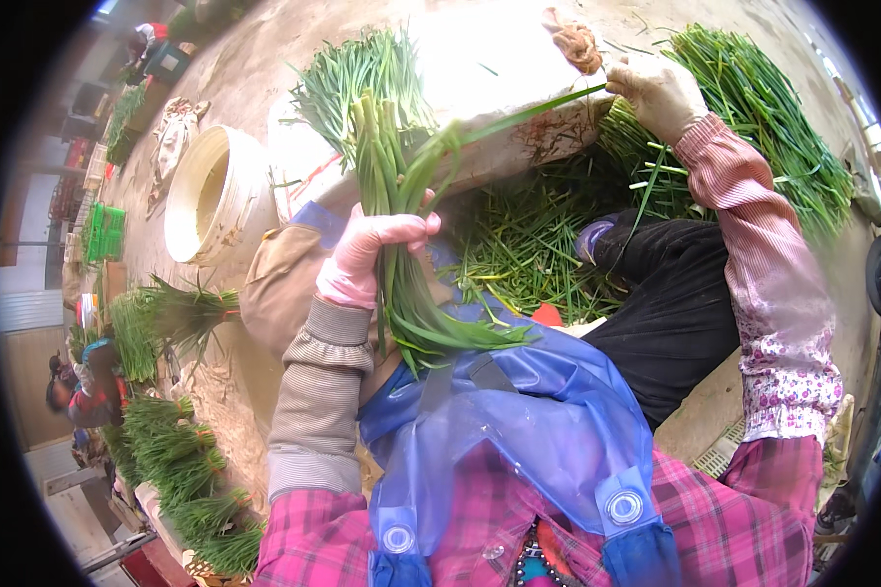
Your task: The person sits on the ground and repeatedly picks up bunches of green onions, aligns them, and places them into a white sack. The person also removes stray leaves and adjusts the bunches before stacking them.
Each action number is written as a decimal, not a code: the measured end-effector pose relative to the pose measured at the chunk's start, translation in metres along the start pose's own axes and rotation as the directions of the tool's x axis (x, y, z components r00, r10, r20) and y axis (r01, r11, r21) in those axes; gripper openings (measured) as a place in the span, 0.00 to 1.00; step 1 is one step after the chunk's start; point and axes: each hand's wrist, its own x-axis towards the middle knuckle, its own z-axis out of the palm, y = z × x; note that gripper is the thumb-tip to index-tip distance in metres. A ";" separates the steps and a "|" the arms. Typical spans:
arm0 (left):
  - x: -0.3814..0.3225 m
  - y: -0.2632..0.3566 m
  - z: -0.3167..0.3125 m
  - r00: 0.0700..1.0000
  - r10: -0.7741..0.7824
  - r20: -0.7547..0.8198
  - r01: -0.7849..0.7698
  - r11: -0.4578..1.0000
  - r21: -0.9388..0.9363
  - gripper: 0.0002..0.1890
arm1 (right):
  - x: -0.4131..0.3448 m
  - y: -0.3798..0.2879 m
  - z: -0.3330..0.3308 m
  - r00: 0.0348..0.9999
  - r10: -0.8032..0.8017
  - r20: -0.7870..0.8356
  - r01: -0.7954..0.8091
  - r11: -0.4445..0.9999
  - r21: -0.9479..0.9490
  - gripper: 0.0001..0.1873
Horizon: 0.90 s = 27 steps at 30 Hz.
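Observation:
My left hand (382,246), in a thin pink glove, grips a bunch of Chinese chives or similar long-leaved greens (393,183) upright over my lap. Its stalk ends point up and its leaves hang onto my blue plastic apron (514,418). My right hand (657,95), in a pale soiled glove, pinches the far end of a long green leaf (536,110) stretched out from the bunch. Just behind the bunch, a loose pile of the same greens (371,84) lies on a white block-like work surface (477,66). A brown twisted cloth (576,44) lies near my right fingers.
A large heap of greens (756,117) stands at right. Loose leaf scraps (536,249) cover the floor between my legs. A white bucket (220,194) sits at left; tied bundles (183,469) line the lower left. A green crate (105,233) and other people (95,381) are farther off.

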 end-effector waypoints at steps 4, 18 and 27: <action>-0.011 0.003 -0.004 0.989 0.025 -0.146 -0.025 1.000 0.002 0.17 | -0.009 0.025 -0.014 0.956 0.283 0.077 -0.260 0.939 -0.225 0.06; 0.012 -0.009 0.085 0.992 -0.026 0.125 -0.030 0.904 0.427 0.25 | 0.086 -0.170 -0.017 0.916 0.072 0.396 -0.322 -0.457 0.829 0.27; -0.012 0.006 0.073 0.903 0.190 0.384 -0.259 0.956 0.135 0.28 | 0.109 -0.183 -0.052 0.713 0.597 -0.368 -0.025 0.546 0.837 0.12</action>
